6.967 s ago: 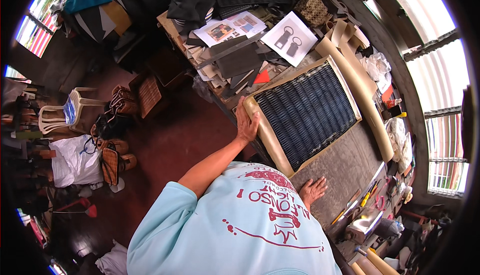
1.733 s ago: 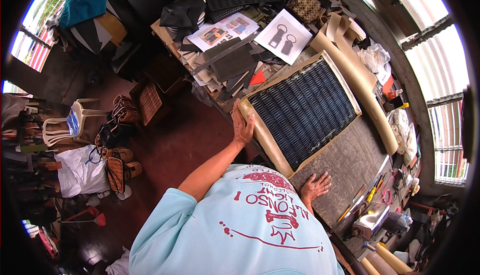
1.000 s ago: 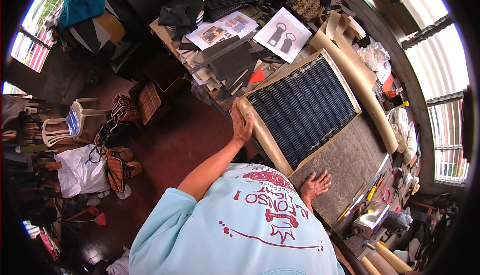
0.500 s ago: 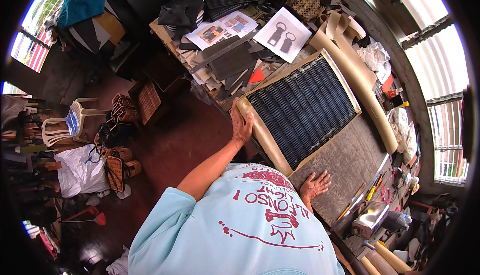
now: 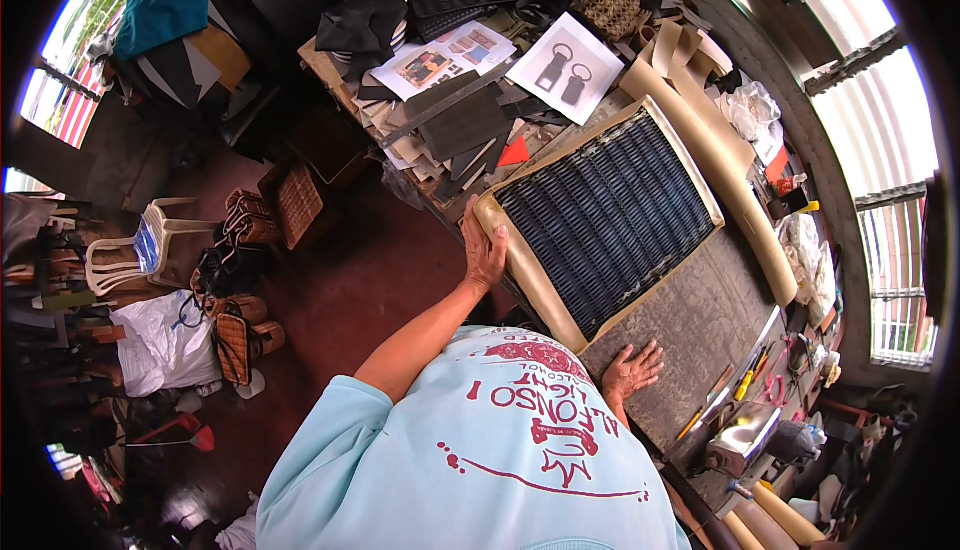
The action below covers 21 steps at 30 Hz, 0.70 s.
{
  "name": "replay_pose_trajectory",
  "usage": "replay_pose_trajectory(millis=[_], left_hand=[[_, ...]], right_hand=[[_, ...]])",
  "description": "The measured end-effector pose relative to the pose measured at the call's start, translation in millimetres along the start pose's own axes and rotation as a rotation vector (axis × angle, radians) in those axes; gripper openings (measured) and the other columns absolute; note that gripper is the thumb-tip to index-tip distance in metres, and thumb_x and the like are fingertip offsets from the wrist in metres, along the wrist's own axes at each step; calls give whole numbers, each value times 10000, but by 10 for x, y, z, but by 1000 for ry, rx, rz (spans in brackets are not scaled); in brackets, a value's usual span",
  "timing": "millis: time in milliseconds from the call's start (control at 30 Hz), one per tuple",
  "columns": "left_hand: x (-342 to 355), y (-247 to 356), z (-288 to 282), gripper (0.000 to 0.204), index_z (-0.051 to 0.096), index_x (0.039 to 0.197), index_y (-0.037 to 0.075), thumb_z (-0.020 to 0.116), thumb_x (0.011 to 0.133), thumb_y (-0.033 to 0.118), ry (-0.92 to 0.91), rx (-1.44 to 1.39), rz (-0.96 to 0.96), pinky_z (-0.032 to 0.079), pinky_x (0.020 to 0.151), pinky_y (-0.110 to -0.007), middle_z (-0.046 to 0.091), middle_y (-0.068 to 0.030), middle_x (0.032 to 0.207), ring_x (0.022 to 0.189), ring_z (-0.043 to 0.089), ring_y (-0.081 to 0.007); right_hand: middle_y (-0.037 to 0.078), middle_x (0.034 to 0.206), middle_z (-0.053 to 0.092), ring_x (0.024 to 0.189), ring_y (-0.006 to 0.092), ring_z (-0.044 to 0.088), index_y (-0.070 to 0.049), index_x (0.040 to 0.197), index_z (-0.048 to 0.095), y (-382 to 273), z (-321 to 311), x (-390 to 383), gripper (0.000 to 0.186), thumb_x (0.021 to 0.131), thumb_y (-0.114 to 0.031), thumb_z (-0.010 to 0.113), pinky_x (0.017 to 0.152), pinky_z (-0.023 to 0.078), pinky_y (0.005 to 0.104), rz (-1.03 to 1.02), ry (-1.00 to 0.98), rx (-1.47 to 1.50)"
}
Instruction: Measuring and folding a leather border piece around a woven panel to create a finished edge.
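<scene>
A dark blue-black woven panel (image 5: 610, 220) with a tan border lies on the worktable. The tan strip (image 5: 530, 275) along its near left side curls over the table's edge. At the panel's left corner, my left hand (image 5: 484, 253) grips this strip, its thumb on top and its fingers along the outer side. My right hand (image 5: 631, 371) lies flat and open on the worn brown tabletop (image 5: 690, 320), just right of the panel's near corner. It touches only the table and holds nothing.
Past the panel lies a long tan roll (image 5: 745, 210). Scraps and dark strips (image 5: 465, 125) are heaped at the far left of the table, beside a printed sheet (image 5: 567, 70) picturing key fobs. A yellow-handled tool (image 5: 744, 384) and a metal box (image 5: 745, 435) sit at the right.
</scene>
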<state>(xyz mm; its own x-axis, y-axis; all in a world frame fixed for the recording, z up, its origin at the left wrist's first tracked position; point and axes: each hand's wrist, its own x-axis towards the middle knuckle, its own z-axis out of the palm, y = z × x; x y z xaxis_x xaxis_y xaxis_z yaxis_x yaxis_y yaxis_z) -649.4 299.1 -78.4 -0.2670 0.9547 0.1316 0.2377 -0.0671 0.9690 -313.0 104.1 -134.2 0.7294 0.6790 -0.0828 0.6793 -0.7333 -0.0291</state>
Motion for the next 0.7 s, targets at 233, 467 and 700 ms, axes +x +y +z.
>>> replay_pose_trajectory(millis=[233,467,700], left_hand=[[7,-9,1,848,189,1486,-80,472,916,481,3,-4,8,184,1155,-482,303,-286,1466,1349,299,-418],[15,-36,-7,839,194,1485,-79,473,917,473,5,5,37,181,1156,-481,299,-283,1470,1352,298,-418],[10,-20,-14,825,185,1489,-72,475,919,451,0,9,39,186,1153,-483,296,-283,1471,1349,302,-421]], right_hand=[[73,1643,173,1513,364,63,-199,1568,247,-9,-18,-7,635,1009,-443,426,1203,9,543,2,-1,15],[37,1640,191,1511,371,62,-187,1566,250,-28,-51,-10,632,1011,-435,424,1202,7,548,-4,-9,31],[39,1643,170,1513,368,41,-188,1572,225,-31,-60,-5,634,1016,-427,416,1201,1,549,-3,-29,20]])
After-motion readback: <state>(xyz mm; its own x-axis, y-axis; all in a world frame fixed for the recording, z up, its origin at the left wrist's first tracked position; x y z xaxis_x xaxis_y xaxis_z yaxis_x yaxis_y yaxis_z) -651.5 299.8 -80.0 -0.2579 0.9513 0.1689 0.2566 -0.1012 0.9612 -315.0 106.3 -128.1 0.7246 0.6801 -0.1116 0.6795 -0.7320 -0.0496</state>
